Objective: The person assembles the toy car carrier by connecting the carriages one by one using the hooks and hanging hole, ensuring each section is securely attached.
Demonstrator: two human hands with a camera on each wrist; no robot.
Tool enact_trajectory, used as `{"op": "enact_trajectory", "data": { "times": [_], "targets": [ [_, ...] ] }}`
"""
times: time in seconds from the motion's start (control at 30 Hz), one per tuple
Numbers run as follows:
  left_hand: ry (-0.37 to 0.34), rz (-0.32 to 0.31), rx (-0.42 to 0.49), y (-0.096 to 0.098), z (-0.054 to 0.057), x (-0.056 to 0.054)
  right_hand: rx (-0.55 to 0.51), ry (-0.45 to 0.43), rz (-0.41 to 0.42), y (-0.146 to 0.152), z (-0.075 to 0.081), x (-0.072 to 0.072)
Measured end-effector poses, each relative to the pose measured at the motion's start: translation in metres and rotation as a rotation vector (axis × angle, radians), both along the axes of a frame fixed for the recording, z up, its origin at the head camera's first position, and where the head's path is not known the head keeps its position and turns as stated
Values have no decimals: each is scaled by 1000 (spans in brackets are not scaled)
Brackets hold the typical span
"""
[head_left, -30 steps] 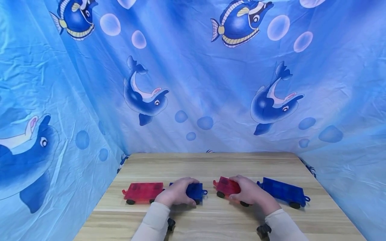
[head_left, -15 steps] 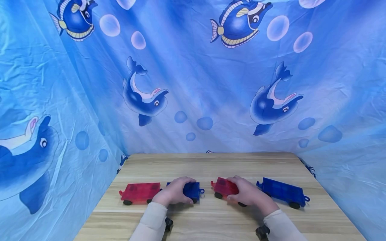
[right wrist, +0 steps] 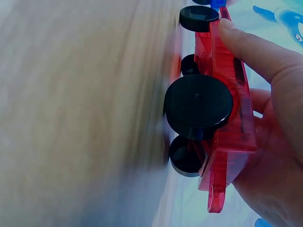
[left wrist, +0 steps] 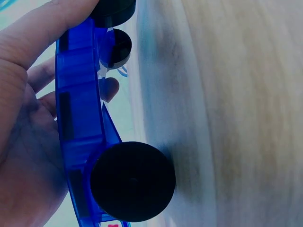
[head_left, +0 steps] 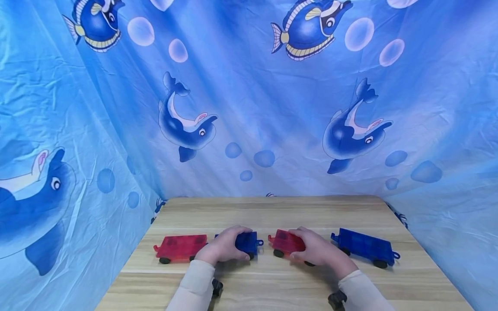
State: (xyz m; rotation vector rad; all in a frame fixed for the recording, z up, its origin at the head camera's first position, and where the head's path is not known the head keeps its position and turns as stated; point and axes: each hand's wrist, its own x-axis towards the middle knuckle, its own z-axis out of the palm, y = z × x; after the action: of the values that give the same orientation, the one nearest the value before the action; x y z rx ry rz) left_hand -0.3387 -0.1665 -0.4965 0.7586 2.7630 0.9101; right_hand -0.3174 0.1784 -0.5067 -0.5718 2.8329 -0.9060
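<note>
My left hand (head_left: 225,245) grips a blue toy train wagon (head_left: 247,243) from above, thumb on the near side and fingers on the far side. In the left wrist view the blue wagon's black wheel (left wrist: 132,182) shows close to the tabletop. A ring sticks out of its right end. My right hand (head_left: 317,246) holds a translucent red wagon (head_left: 285,242) across its sides, its wheels low at the table in the right wrist view. The hook (head_left: 270,238) on its left end points at the blue ring, with a narrow gap between them. My palms hide parts of both wagons.
Another red wagon (head_left: 183,247) stands left, its right end close behind the left hand's wagon. A second blue wagon (head_left: 365,247) sits slantwise beyond my right wrist. All are on a wooden table (head_left: 268,211), backed by a blue sea-print curtain (head_left: 256,108).
The red wagon in my right hand has moved left, narrowing the gap to the blue ring. My left hand, its blue wagon and the left red wagon have shifted slightly left.
</note>
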Motion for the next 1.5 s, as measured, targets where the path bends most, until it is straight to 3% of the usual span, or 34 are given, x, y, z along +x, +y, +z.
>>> {"op": "enact_trajectory", "data": {
  "times": [0.4, 0.9, 1.5],
  "targets": [
    [-8, 17, 4, 0, 0, 1, -6, -18, -9, -4, 0, 0],
    [-31, -15, 30, 1, 2, 1, -26, -12, 66, -2, 3, 1],
    [-29, -20, 42, 3, 1, 1, 9, -4, 65, -7, -1, 2]
  ]
}}
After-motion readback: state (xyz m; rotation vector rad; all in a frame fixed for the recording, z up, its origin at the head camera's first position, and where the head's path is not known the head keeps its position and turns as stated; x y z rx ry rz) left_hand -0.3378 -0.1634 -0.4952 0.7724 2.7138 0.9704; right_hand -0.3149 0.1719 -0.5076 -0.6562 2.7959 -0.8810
